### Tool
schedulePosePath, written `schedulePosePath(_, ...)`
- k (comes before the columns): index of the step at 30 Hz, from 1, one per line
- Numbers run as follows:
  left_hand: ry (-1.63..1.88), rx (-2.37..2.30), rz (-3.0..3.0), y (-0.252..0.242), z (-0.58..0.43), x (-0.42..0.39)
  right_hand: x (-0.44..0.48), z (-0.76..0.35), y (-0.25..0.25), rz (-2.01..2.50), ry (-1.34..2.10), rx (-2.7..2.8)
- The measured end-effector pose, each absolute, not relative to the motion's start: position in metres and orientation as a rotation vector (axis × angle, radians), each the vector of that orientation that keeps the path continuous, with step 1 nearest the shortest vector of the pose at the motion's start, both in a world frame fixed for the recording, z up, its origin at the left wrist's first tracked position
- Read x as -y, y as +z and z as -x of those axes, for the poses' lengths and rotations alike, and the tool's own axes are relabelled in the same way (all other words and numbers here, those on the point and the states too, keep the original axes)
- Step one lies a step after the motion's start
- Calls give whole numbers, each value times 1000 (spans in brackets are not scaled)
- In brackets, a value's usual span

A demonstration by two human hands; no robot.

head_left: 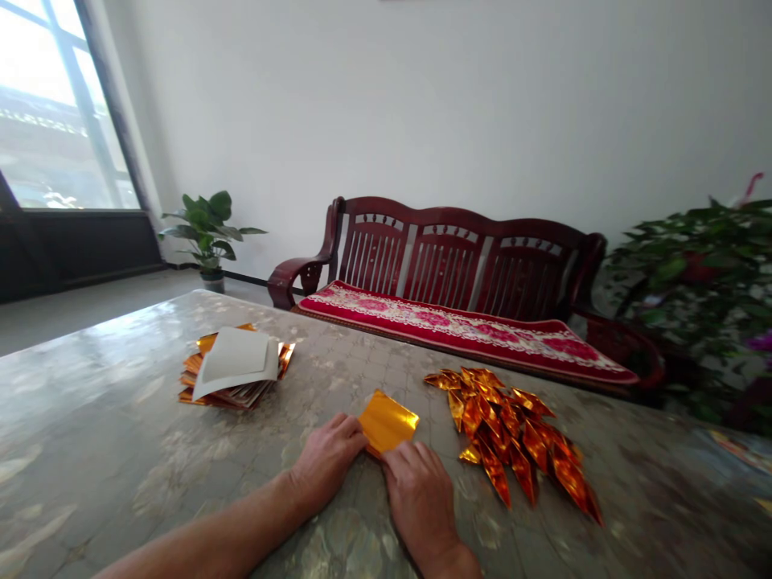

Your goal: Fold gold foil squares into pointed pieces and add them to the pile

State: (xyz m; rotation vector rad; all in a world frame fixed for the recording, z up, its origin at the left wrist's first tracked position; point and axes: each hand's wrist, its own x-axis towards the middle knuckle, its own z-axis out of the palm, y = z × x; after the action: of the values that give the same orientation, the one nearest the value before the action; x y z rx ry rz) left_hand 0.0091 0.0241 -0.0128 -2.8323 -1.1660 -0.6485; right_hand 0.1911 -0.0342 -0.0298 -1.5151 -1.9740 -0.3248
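A sheet of gold foil paper (pixel 389 421) lies on the marbled table (pixel 108 434) in front of me, partly folded. My left hand (pixel 329 466) rests on the table with its fingers curled onto the sheet's left edge. My right hand (pixel 422 498) presses its fingertips on the sheet's near edge. Both hands pinch or hold down the paper. To the right lies a pile of folded gold foil pieces (pixel 512 442). At the left sits a stack of flat foil sheets (pixel 232 370), its top sheet white side up.
Behind the table stands a dark red wooden bench (pixel 446 265) with a red patterned cushion. A potted plant (pixel 208 233) stands on the floor near the window at left. A leafy plant (pixel 700 281) fills the right side.
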Motion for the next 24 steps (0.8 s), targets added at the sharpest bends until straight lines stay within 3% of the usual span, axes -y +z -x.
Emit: schedulePosePath(24,-627,1208,2822,-9,-8,-23,40,-200,-24,1620,-248,1936)
